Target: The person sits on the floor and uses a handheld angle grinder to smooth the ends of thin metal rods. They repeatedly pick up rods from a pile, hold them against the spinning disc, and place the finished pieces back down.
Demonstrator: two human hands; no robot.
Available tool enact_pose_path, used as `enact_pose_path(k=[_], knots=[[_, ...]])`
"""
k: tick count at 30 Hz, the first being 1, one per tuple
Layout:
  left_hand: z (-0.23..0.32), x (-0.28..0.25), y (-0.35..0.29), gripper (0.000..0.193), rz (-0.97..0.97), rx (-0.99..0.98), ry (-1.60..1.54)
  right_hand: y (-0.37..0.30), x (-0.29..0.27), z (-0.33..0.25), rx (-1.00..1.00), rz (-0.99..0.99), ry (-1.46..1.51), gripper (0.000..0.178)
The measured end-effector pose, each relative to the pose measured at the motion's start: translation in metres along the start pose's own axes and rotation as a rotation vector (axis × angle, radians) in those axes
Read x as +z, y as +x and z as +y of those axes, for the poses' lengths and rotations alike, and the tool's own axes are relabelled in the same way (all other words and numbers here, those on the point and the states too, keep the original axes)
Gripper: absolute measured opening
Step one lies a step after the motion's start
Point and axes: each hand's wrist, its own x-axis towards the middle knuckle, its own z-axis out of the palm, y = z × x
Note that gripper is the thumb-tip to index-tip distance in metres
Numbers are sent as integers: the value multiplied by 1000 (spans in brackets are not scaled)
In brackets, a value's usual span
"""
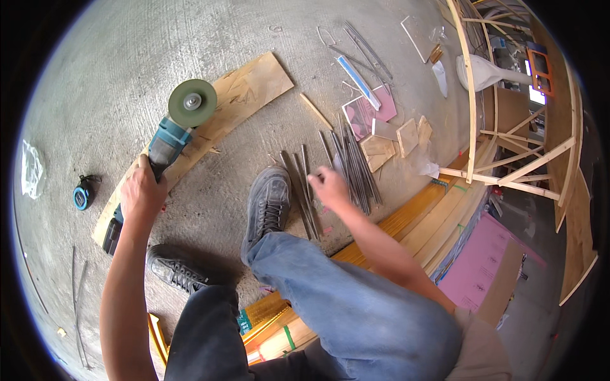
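My left hand [143,193] is wrapped round the body of a teal and black cordless angle grinder [166,143]. Its green-grey cutting disc [192,103] faces up, and the tool rests along a long wooden board [254,79] on the floor. Over a group of thin metal rods [297,184], my right hand [330,190] has its fingers curled in, slightly smeared; whether a rod is between them is unclear. A thicker bundle of metal rods [356,168] lies just beyond that hand, to its right.
Wooden offcuts [379,151], a pink sheet [385,105] and a blue-white strip [359,82] lie past the rods. Stacked timber [413,222] runs along the right, beside a pink panel [476,263] and a wooden frame [473,95]. A blue tape measure [81,197] sits left.
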Motion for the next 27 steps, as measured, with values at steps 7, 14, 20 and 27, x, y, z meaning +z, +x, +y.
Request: enact_pose_path(k=[7,14,20,27], knots=[[7,2,1,34,35,-2,32,-15,25,3,-58,157,96,32],[4,3,1,34,67,33,21,-24,25,-12,-118,182,-20,24],[2,4,2,35,55,34,18,-21,29,-9,-176,130,78,17],[3,-1,0,35,9,18,8,-20,35,-10,-156,103,132,24]])
